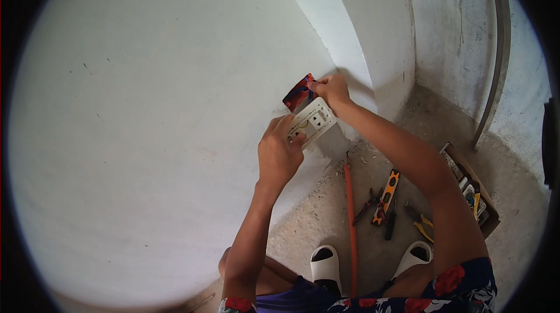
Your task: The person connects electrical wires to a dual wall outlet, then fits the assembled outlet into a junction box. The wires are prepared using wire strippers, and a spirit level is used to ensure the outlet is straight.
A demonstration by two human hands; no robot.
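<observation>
Head view, left hand: the left hand (pixel 280 151) has its fingers bent around the lower-left end of a white rectangular plastic socket plate (pixel 319 120), gripping it; the thumb lies over the front face, and the other fingers bend over the upper-left edge.
Socket plate: held tilted just in front of the wall opening, its outlet face with dark slots turned toward the camera.
Right hand: the right hand (pixel 333 90) is above the plate's upper end, thumb and index finger drawn together in a pinch on thin blue wires (pixel 310 95); the exact contact is too small to make out, and the remaining fingers are curled.
Wall opening: a red-orange recessed rectangular box (pixel 290 100) is set in the pale plastered wall (pixel 175 109), with the wires at its mouth.
Floor, middle: a long orange tube (pixel 350 214) lies on the rough grey concrete floor (pixel 315 214), pointing toward the wall.
Floor tools: right of the tube are dark-handled pliers (pixel 364 207), an orange spirit level (pixel 386 197), a black-handled tool (pixel 390 226) and yellow-handled pliers (pixel 422 225).
Far right: an open brown-sided box (pixel 492 218) holds mixed items, partly hidden by the right arm.
Feet: two white open-toed slippers (pixel 325 266) flank the tube.
</observation>
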